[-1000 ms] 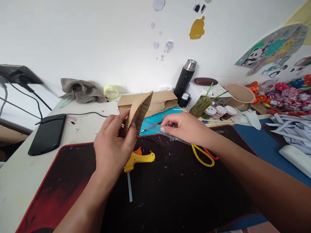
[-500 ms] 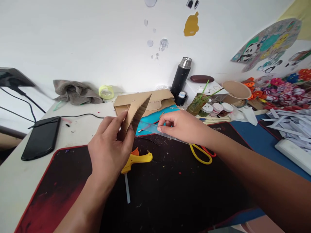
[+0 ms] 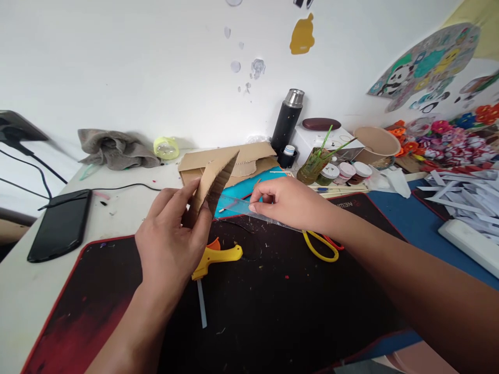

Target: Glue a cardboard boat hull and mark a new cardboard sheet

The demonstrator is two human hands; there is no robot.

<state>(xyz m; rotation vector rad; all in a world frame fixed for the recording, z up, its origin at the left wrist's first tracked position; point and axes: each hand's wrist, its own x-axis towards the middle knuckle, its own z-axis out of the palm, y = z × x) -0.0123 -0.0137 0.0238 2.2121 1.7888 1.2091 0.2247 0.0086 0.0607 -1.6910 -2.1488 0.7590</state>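
left hand (image 3: 171, 223) pinching one cardboard piece (image 3: 216, 174), partly blocking one glue gun (image 3: 220, 255), right hand (image 3: 278, 200) pinching one ruler (image 3: 237, 204), both over middle of desk (image 3: 23, 301), three jars (image 3: 346, 174) toward back edge, one phone (image 3: 58, 226) by left edge

Single view, worn on the head. Looks forward and steeply down from over the tabletop's (image 3: 23, 306) near side, facing the wall (image 3: 136, 67) along its far edge. Left hand (image 3: 171, 228) and right hand (image 3: 286, 200) close, mid-view; forearms (image 3: 136, 322) enter from below. Wide coverage: tabletop's left edge in view, right side running out of frame.
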